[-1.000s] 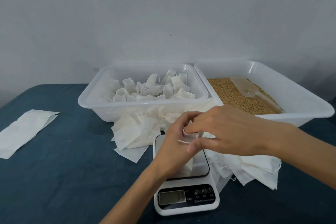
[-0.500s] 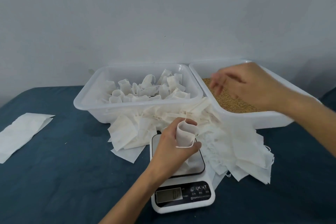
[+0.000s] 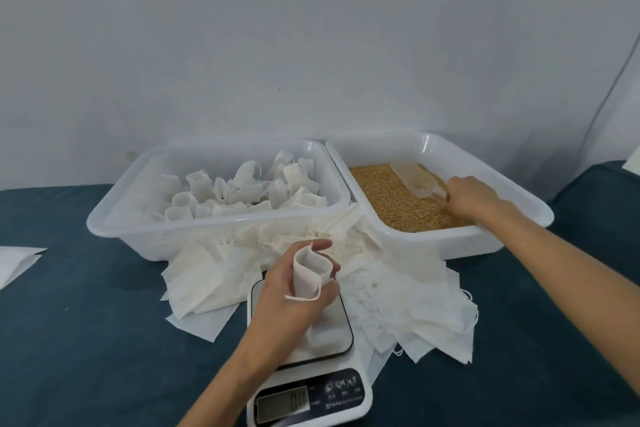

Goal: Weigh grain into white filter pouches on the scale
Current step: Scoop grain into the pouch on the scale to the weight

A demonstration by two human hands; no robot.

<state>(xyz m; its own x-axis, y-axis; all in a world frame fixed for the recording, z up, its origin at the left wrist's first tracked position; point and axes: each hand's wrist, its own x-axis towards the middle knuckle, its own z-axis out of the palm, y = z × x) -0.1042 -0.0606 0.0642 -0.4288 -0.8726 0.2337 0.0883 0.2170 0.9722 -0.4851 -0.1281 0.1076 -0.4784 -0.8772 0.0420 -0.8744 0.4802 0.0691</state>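
Note:
My left hand [image 3: 292, 298] holds a white filter pouch [image 3: 310, 272] upright, mouth open, over the platform of the white kitchen scale [image 3: 337, 333]. The scale's display [image 3: 282, 404] faces me at the front. My right hand [image 3: 472, 199] is inside the right white tub [image 3: 433, 243], gripping the handle of a clear plastic scoop [image 3: 415, 178] that lies on the tan grain [image 3: 391, 199].
The left white tub [image 3: 114, 222] holds several filled pouches [image 3: 242, 194]. A heap of flat empty pouches [image 3: 412, 302] spreads between the tubs and around the scale. A white sheet [image 3: 15, 260] lies at the far left on the dark blue tabletop [image 3: 86, 340].
My right hand left the pouch, crossed over the grain tub and came down onto the scoop handle. My left hand kept the pouch over the scale.

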